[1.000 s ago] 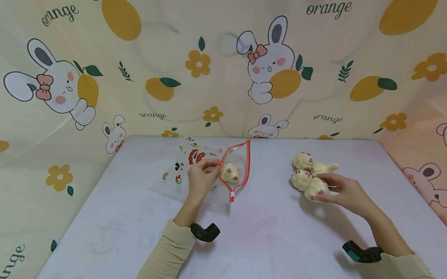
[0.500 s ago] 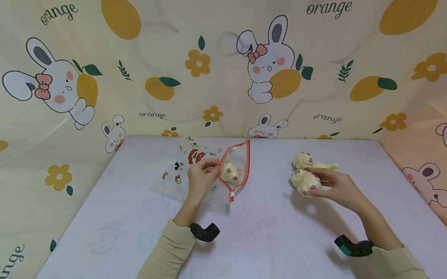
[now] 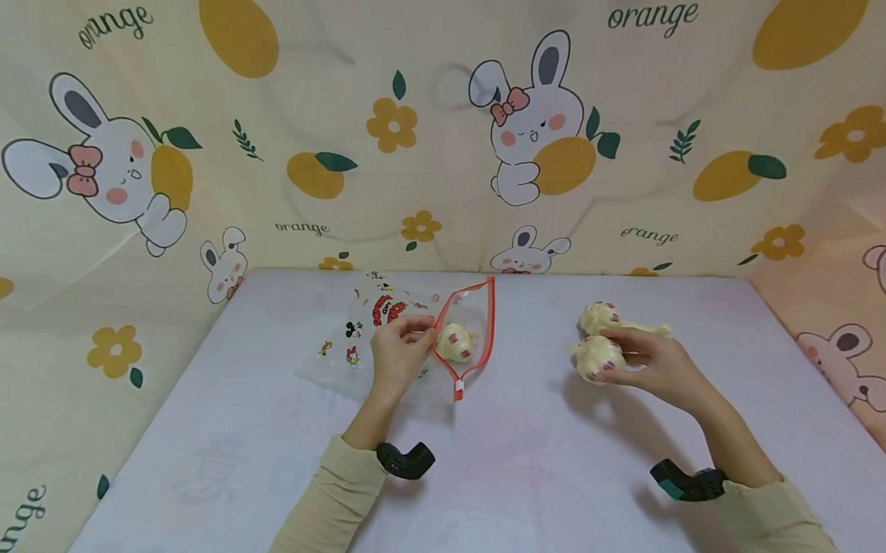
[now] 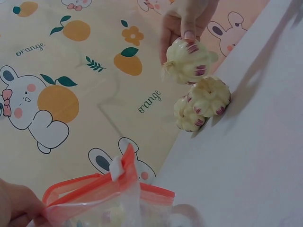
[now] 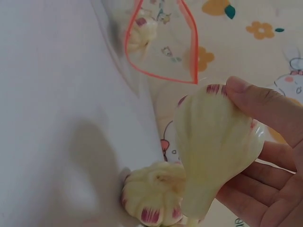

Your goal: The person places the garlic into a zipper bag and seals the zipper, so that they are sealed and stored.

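My left hand (image 3: 402, 353) pinches the near edge of a clear zip bag (image 3: 361, 368) with a red rim and cartoon prints. The bag lies with its mouth spread toward the right, and a garlic bulb (image 3: 456, 343) shows inside. At the right, my right hand (image 3: 665, 369) holds another garlic bulb (image 5: 215, 142), pale with purple streaks, between thumb and fingers. It is raised off the table, its stem pointing down in the right wrist view. Two more garlic bulbs, one nearer (image 4: 210, 97) and one farther (image 4: 188, 115), sit on the table below it, partly hidden in the head view.
A white table (image 3: 508, 486) carries everything. Behind it hangs a cream cloth (image 3: 447, 186) printed with rabbits and oranges. Black wrist devices, one on the left (image 3: 407, 460) and one on the right (image 3: 690, 482), sit at the sleeves.
My right hand has lifted its garlic bulb and carried it a little to the left and away from me. My left hand and the bag stay in place.
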Action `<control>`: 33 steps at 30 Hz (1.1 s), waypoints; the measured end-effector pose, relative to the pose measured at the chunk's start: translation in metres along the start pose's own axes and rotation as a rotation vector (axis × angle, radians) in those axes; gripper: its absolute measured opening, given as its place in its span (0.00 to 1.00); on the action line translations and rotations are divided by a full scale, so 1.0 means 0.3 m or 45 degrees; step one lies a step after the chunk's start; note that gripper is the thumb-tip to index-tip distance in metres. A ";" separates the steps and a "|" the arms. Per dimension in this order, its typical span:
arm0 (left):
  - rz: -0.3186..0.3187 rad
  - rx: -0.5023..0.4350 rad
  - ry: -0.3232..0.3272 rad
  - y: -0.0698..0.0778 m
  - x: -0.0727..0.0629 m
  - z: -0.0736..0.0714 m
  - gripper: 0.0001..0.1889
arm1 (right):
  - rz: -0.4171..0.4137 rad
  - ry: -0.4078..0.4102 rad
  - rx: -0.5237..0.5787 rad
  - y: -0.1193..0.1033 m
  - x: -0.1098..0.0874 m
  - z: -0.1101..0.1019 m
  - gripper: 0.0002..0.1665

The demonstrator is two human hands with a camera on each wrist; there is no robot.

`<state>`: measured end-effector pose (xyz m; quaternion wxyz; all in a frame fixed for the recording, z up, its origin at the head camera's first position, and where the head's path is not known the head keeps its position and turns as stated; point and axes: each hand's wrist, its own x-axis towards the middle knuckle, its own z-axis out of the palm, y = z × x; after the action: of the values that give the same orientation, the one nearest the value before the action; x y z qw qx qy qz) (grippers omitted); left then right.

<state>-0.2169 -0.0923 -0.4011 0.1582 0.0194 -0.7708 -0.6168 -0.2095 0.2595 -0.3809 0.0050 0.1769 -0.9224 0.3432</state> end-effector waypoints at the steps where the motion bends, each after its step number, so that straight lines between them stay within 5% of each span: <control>1: 0.001 -0.002 -0.002 0.000 0.000 0.000 0.07 | -0.008 0.000 0.007 -0.001 0.002 0.001 0.38; 20: 0.009 0.006 0.000 0.003 -0.005 0.000 0.07 | -0.109 0.060 0.153 -0.046 0.060 0.048 0.35; 33: 0.006 0.012 -0.004 0.004 -0.006 0.001 0.06 | -0.023 0.010 0.191 -0.090 0.089 0.072 0.35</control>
<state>-0.2151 -0.0912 -0.4004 0.1584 0.0174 -0.7740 -0.6128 -0.2233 0.2183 -0.3768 -0.0014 0.1837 -0.8925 0.4119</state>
